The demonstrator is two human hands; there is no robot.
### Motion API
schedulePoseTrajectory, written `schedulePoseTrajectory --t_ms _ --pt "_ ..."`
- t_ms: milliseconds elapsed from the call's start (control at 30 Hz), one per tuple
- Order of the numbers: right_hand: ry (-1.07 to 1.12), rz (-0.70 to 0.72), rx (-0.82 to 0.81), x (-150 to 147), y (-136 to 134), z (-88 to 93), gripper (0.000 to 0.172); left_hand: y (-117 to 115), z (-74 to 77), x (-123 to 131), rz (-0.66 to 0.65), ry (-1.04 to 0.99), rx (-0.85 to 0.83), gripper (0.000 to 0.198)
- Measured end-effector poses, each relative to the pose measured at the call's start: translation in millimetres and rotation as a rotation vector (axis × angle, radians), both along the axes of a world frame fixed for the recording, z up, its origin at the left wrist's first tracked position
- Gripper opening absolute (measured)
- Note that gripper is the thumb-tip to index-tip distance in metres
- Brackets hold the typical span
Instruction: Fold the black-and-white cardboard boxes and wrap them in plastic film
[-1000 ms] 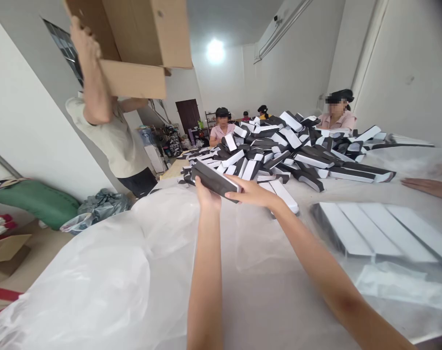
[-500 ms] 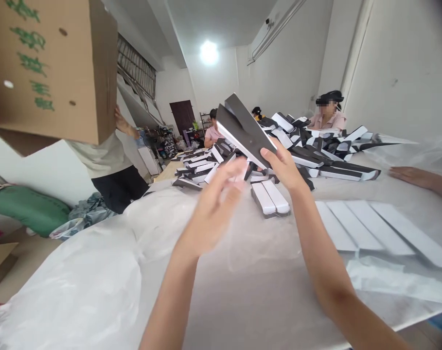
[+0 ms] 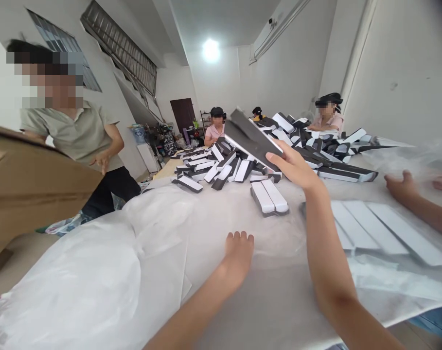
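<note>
Right hand (image 3: 292,170): holding, fingers pressed against the underside of a long black box (image 3: 252,138)
Left hand (image 3: 238,255): empty, fingers open, resting on the white plastic sheeting (image 3: 78,277)
Long black box: tilted up in the air, just left of the right hand, white edge showing
Ahead of the right hand: two white-topped boxes (image 3: 269,197) side by side on the sheeting
Right of the right arm: white flat boxes (image 3: 374,228) laid in a row, near a co-worker's hand (image 3: 400,188)
Beyond both hands: a heap of black-and-white boxes (image 3: 235,167)
Far left: a standing co-worker (image 3: 73,131) beside a cardboard carton (image 3: 27,187)
</note>
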State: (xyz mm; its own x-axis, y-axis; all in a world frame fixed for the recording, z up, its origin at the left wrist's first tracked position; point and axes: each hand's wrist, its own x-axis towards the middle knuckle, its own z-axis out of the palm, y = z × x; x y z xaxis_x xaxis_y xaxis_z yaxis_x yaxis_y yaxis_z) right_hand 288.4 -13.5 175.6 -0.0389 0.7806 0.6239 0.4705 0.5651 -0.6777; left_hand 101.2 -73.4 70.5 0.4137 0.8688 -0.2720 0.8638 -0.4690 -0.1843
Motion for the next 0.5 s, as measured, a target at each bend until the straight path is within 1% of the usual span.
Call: schedulePoseTrajectory --t_ms 67,133,200,267,367,433,500 --pt "-0.130 -0.020 -0.110 9.7 -5.9 -0.6 0.052 2.6 -2.6 -3.0 -0.005 -0.021 0.030 0.048" --pt "-0.210 -0.074 -0.198 18.4 -10.8 -1.4 0.048 2.6 -5.4 -4.1 -0.026 -0.040 0.049 0.042" --pt "-0.230 -0.118 -0.221 25.4 -14.0 -2.0 0.045 1.6 -8.1 -3.2 -0.059 -0.052 0.040 0.038" --pt "-0.229 -0.127 -0.209 31.1 -17.3 -1.9 0.045 0.7 -8.8 -2.4 -0.076 -0.043 0.007 0.037" --pt "-0.220 -0.126 -0.249 38.3 -26.5 0.8 0.047 1.5 -2.2 -6.3 -0.035 -0.042 -0.018 0.030" --pt "-0.230 -0.174 -0.344 42.0 -36.2 4.2 0.048 3.9 6.3 -12.8 0.003 -0.124 -0.027 0.019" --pt "-0.259 -0.227 -0.445 44.2 -46.3 7.9 0.046 8.0 14.1 -20.3 0.032 -0.261 -0.036 0.018"
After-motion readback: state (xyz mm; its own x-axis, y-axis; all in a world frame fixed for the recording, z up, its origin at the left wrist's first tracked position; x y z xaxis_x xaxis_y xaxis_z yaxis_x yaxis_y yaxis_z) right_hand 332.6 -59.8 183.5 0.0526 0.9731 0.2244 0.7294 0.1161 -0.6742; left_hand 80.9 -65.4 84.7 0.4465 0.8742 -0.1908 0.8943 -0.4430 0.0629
